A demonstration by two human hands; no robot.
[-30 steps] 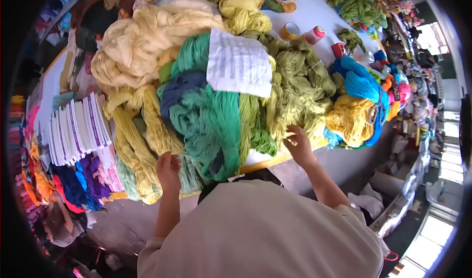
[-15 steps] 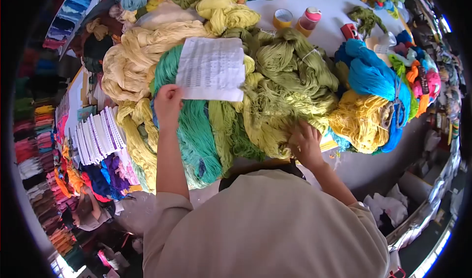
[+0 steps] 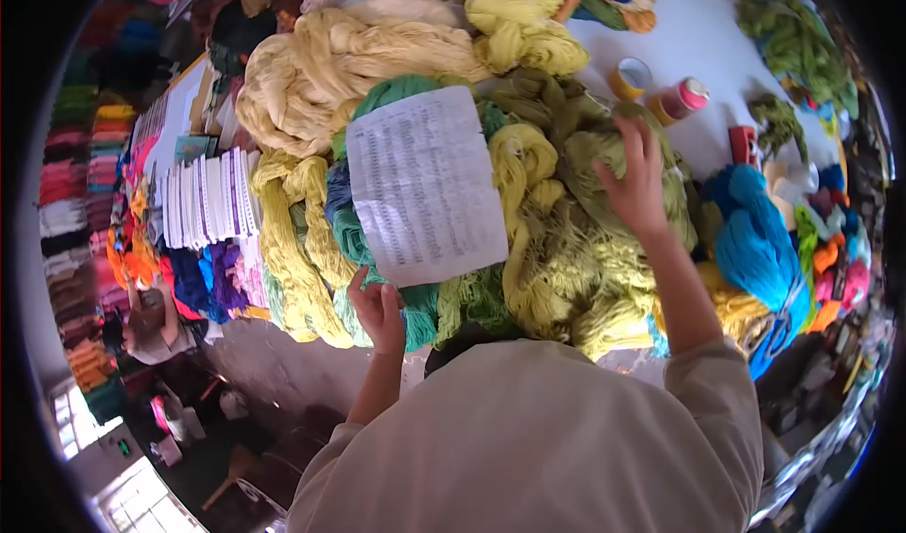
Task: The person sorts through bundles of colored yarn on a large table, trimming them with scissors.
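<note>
A wrinkled sheet of paper (image 3: pixel 425 189) with rows of print lies across green yarn hanks (image 3: pixel 354 241). At its lower left corner is my left hand (image 3: pixel 379 316), thumb and finger closed on the paper's edge. My right hand (image 3: pixel 634 182) hovers over the olive yarn hanks (image 3: pixel 599 156), its fingers spread and nothing gripped. Yellow-green yarn (image 3: pixel 528 269) in loose, tangled strands lies between the paper and my right forearm.
Cream yarn (image 3: pixel 330 71) is heaped at the back left, above yellow hanks (image 3: pixel 293 241). Bright blue yarn (image 3: pixel 755 231) hangs at the right edge. A tape roll (image 3: pixel 630 78) and a pink-topped cone (image 3: pixel 684 97) stand behind. White booklets (image 3: pixel 209 201) line the left; another person (image 3: pixel 151 321) is beyond.
My left hand has slid down to the paper's lower corner, and the paper sits lower, turned more toward me. My right hand has lifted from the front yarn to the olive hanks farther back.
</note>
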